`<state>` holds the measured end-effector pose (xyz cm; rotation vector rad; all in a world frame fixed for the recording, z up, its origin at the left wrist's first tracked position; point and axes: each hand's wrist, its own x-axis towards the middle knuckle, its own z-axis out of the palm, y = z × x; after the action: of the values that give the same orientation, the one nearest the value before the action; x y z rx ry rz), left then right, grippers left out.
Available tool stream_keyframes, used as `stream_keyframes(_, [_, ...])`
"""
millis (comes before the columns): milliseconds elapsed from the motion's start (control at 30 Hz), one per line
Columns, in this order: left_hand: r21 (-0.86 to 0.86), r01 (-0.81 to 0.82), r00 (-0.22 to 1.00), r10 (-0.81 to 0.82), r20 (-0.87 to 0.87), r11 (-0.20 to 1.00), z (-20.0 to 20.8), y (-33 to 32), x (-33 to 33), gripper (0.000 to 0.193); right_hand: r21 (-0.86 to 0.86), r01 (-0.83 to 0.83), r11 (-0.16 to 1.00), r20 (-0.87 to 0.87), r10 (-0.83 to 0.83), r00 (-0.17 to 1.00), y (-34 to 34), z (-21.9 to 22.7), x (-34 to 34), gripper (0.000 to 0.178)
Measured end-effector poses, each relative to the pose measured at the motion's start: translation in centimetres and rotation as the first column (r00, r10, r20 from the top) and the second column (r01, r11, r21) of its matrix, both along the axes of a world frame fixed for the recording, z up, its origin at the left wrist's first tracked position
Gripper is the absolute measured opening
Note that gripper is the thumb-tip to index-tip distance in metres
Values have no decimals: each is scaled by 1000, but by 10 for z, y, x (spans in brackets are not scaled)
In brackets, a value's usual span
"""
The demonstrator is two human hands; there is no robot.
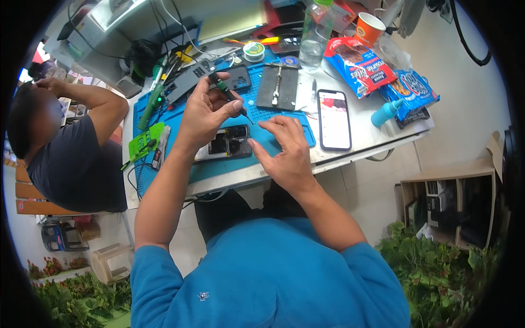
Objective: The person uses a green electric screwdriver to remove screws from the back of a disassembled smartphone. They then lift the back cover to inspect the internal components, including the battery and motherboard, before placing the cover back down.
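Note:
My left hand (205, 112) holds a slim green-and-black precision screwdriver (223, 87), its thin shaft slanting down to the right. Close to the tip is my right hand (287, 145), thumb and fingers apart, with nothing visible between them. Below both hands an opened phone (227, 143) lies on the blue work mat (205, 174), its dark inner parts exposed. My left forearm and hand cover part of the mat. Whether a screw sits on the tip is too small to tell.
A lit smartphone (334, 120), snack bags (361, 68), a teal squeeze bottle (386, 113) and a clear bottle (316, 38) stand or lie to the right. Behind are a dark phone-holding fixture (277, 87) and a solder spool (254, 51). Another person (76, 131) sits at the left.

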<state>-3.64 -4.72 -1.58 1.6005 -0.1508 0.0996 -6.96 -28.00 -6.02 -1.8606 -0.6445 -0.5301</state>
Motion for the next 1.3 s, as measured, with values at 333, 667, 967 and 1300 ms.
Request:
stream_keyframes(333, [53, 107, 994, -108, 23, 993, 5, -28, -13, 64, -312, 129, 941, 130, -92, 987, -18, -4, 5, 30])
stream_keyframes(667, [137, -25, 991, 6, 133, 990, 1, -34, -22, 82, -231, 186, 955, 134, -159, 978, -23, -4, 0, 48])
stream_keyframes(967, [315, -104, 967, 22, 254, 943, -2, -50, -17, 96, -175, 207, 963, 145, -182, 972, -23, -7, -3, 24])
stream_keyframes(1300, [336, -76, 979, 6, 204, 939, -5, -58, -8, 94, -94, 174, 980, 226, -149, 963, -25, -13, -1, 20])
